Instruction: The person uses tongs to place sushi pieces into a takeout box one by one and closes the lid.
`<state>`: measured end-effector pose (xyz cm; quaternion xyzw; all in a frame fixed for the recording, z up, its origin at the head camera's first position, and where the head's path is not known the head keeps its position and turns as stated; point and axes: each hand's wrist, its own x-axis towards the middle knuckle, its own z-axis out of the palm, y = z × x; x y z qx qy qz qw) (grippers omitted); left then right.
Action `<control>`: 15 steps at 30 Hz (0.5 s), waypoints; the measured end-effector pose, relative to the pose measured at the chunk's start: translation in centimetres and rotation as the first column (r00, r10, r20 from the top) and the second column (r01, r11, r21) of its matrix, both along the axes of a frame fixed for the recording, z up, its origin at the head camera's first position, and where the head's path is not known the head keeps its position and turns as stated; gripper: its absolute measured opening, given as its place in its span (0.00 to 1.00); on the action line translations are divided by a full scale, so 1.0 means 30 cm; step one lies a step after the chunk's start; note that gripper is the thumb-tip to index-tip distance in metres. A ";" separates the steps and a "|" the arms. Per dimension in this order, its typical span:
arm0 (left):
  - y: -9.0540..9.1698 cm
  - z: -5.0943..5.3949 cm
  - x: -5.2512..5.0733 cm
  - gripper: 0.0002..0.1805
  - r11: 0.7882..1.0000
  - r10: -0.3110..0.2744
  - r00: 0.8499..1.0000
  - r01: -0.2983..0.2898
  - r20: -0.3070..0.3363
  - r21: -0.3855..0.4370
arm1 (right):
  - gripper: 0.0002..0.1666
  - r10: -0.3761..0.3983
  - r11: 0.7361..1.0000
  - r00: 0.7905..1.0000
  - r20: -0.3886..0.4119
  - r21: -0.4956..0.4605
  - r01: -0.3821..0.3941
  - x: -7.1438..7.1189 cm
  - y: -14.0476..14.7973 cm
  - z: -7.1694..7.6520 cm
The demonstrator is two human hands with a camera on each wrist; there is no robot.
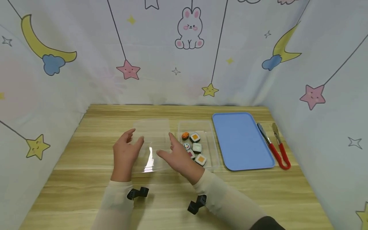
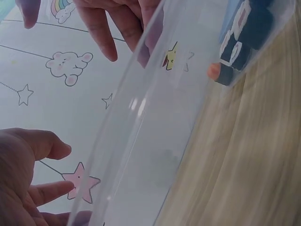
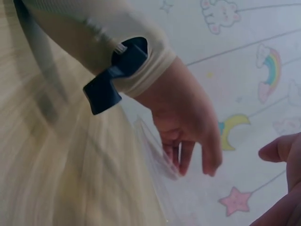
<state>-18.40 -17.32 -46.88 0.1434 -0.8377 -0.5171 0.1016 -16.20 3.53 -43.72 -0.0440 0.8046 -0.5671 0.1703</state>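
A clear plastic lid or tray [image 1: 152, 132] lies on the table between the two hands. My left hand [image 1: 125, 155] is at its left side, fingers loosely bent, with nothing gripped. Over its right side is my right hand [image 1: 181, 158], thumb and fingers spread apart and holding nothing. Whether either hand touches the plastic, I cannot tell. Just right of it sits a clear plastic box [image 1: 212, 148] with several small sushi pieces [image 1: 196, 147] inside; the right hand partly hides them. In the left wrist view, the clear wall [image 2: 141, 122] stands in front of some fingertips.
A blue tray [image 1: 242, 143] lies right of the box. Beyond it are tongs with red handles [image 1: 283, 156], their arms apart. The wooden table [image 1: 244, 188] meets a printed curtain [image 1: 161, 86] at the back and both sides.
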 end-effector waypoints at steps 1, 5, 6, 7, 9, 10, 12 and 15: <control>0.005 0.004 -0.001 0.30 1.000 -0.003 1.000 0.003 -0.003 0.012 | 0.56 0.001 1.000 1.000 0.001 -0.005 -0.001 -0.001 0.009 0.005; 0.028 0.025 -0.004 0.30 0.999 -0.021 1.000 0.021 -0.015 0.025 | 0.55 0.001 1.000 1.000 -0.009 -0.013 -0.001 -0.010 0.042 0.019; 0.034 0.031 -0.005 0.31 0.999 -0.026 1.000 0.027 -0.015 0.029 | 0.55 -0.005 1.000 1.000 -0.013 -0.018 0.004 -0.013 0.050 0.021; 0.041 0.036 -0.006 0.31 0.999 -0.034 0.999 0.034 -0.019 0.029 | 0.54 -0.012 1.000 1.000 -0.015 -0.020 0.012 -0.017 0.057 0.022; 0.055 0.048 -0.009 0.31 0.998 -0.050 0.998 0.051 -0.023 0.029 | 0.52 -0.033 0.999 0.999 -0.026 -0.028 0.032 -0.027 0.072 0.022; 0.062 0.053 -0.012 0.32 0.998 -0.057 0.998 0.058 -0.028 0.028 | 0.51 -0.044 0.999 0.999 -0.031 -0.034 0.043 -0.032 0.079 0.023; 0.076 0.060 -0.017 0.32 0.997 -0.074 0.996 0.076 -0.038 0.029 | 0.49 -0.066 0.997 0.997 -0.045 -0.053 0.063 -0.041 0.094 0.022; 0.097 0.069 -0.027 0.32 0.995 -0.093 0.994 0.094 -0.052 0.025 | 0.46 -0.090 0.994 0.993 -0.077 -0.070 0.085 -0.052 0.118 0.028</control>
